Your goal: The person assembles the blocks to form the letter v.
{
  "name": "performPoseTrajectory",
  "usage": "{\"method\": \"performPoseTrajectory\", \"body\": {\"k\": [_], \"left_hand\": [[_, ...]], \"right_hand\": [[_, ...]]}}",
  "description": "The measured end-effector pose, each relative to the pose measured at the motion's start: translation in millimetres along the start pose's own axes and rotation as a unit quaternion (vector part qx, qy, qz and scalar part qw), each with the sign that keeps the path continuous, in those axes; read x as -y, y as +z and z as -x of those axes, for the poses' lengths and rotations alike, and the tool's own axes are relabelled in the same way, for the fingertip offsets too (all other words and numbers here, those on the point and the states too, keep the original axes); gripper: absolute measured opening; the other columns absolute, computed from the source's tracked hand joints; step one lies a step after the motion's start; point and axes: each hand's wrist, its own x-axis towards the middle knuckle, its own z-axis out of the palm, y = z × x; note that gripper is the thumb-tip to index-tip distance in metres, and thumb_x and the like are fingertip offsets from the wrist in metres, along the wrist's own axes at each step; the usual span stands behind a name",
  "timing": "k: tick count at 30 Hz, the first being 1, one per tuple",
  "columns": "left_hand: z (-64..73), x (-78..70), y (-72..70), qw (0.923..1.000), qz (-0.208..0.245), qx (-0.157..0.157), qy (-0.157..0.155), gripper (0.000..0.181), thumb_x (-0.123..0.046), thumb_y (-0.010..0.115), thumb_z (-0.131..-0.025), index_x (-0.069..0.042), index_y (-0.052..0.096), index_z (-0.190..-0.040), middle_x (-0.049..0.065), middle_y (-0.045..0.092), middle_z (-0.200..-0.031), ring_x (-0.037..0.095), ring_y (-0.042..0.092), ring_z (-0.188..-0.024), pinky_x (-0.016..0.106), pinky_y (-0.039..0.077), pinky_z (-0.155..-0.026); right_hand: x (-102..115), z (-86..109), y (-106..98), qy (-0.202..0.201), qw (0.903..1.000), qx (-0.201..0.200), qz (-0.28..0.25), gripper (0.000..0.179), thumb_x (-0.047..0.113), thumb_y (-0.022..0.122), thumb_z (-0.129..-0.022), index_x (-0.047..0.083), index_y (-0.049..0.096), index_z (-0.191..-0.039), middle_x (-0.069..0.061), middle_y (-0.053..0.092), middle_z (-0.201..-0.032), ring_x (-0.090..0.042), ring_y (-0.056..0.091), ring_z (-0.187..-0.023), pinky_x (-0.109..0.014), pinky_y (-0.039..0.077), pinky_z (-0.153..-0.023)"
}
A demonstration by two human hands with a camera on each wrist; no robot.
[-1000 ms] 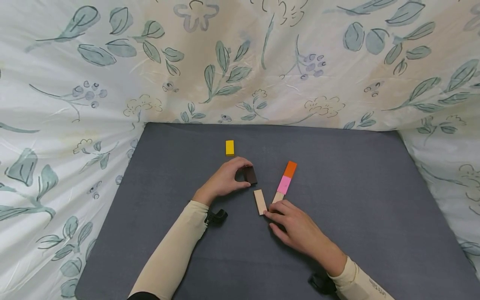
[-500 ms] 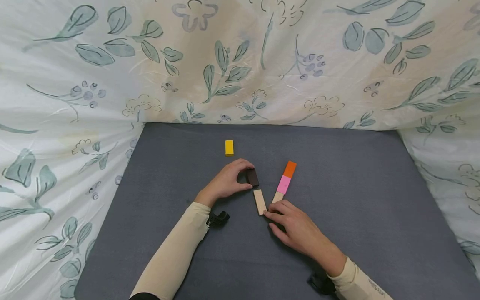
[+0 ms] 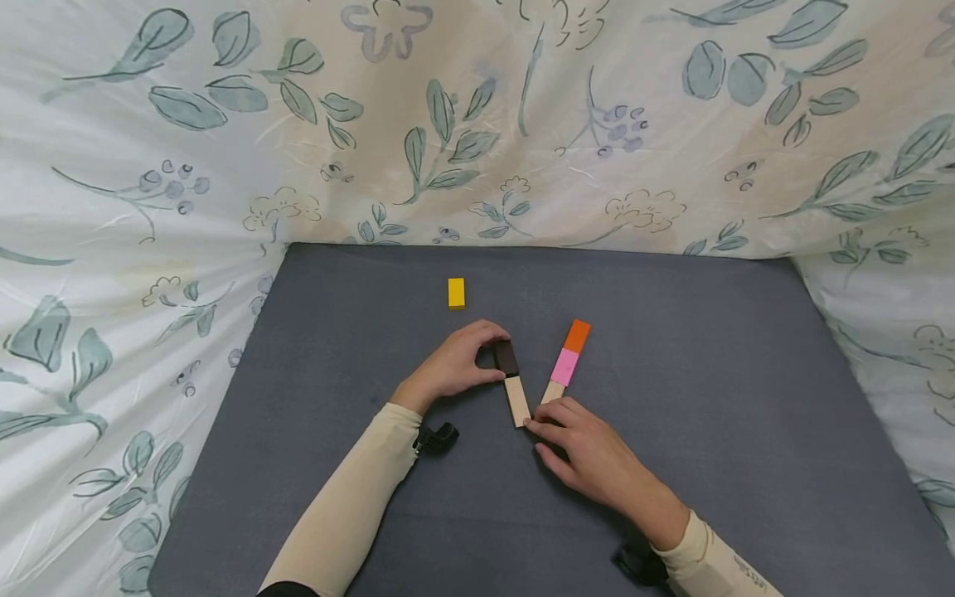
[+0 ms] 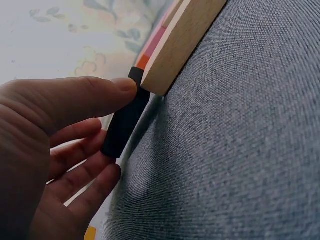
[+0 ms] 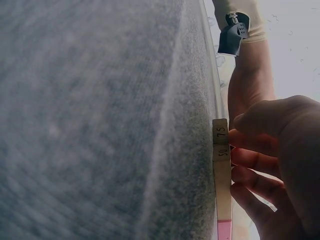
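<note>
My left hand (image 3: 453, 365) pinches a dark brown block (image 3: 506, 358) between thumb and fingers. The block's near end meets the far end of a plain wooden block (image 3: 517, 401); whether they touch is hard to tell. In the left wrist view the dark block (image 4: 125, 120) looks black, tilted beside the wooden block (image 4: 182, 45). My right hand (image 3: 593, 456) rests its fingertips at the near ends of that wooden block and a second wooden block (image 3: 553, 391). Number marks, 75 and 50, show on the wooden ends (image 5: 220, 132) in the right wrist view.
Beyond the second wooden block, a pink block (image 3: 564, 367) and an orange block (image 3: 577, 337) continue in a slanted line. A yellow block (image 3: 457, 293) lies apart, farther back. Floral cloth (image 3: 477, 124) hangs behind the grey table (image 3: 709, 373).
My left hand has brought the dark brown block toward me and slightly right, up to the plain wooden block's far end. The right hand has stayed where it was.
</note>
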Motion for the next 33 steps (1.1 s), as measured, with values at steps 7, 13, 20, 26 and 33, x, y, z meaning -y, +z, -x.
{"method": "performPoseTrajectory", "body": {"k": [7,13,20,26,33], "left_hand": [[-0.1,1.0,2.3,0.9999,-0.009,0.007,-0.002,0.058,-0.02,0.09,-0.093,-0.008,0.065,-0.145,0.006,0.062,-0.143,0.023,0.06,-0.125,0.042,0.048,-0.111],[-0.4,0.9,3.1,0.9999,-0.012,0.009,-0.003,0.058,-0.021,0.09,-0.093,-0.009,0.065,-0.144,0.007,0.062,-0.143,0.023,0.06,-0.126,0.041,0.048,-0.112],[-0.7,1.8,3.9,0.9999,-0.011,0.009,-0.004,0.059,-0.02,0.091,-0.093,-0.009,0.065,-0.144,0.007,0.062,-0.143,0.023,0.06,-0.125,0.042,0.048,-0.111],[-1.3,2.5,3.7,0.9999,-0.008,0.011,-0.004,0.059,-0.02,0.091,-0.093,-0.009,0.065,-0.145,0.007,0.062,-0.143,0.023,0.06,-0.125,0.041,0.048,-0.112],[-0.6,3.7,3.7,0.9999,-0.008,0.011,0.0,0.059,-0.021,0.091,-0.093,-0.009,0.065,-0.144,0.007,0.061,-0.144,0.023,0.06,-0.128,0.04,0.047,-0.114]], "right_hand": [[-0.4,0.1,0.3,-0.001,1.0,0.0,0.0,0.032,0.015,0.086,-0.094,0.01,0.082,-0.125,0.001,0.066,-0.119,-0.017,0.059,-0.11,-0.039,0.057,-0.09],[-0.9,0.4,0.8,-0.003,1.0,-0.001,0.001,0.032,0.015,0.086,-0.094,0.01,0.082,-0.125,0.001,0.066,-0.118,-0.017,0.059,-0.109,-0.039,0.057,-0.089],[-1.3,0.1,0.9,-0.004,1.0,-0.004,0.001,0.033,0.015,0.087,-0.093,0.01,0.082,-0.125,0.001,0.066,-0.119,-0.017,0.059,-0.11,-0.039,0.058,-0.09],[-2.0,-0.3,1.1,-0.005,1.0,-0.003,0.0,0.034,0.014,0.087,-0.092,0.009,0.082,-0.126,0.001,0.066,-0.119,-0.017,0.059,-0.109,-0.039,0.058,-0.09],[-1.9,-0.8,1.1,-0.01,0.9999,-0.005,-0.002,0.033,0.013,0.087,-0.092,0.009,0.083,-0.125,0.001,0.066,-0.118,-0.017,0.058,-0.109,-0.039,0.058,-0.09]]}}
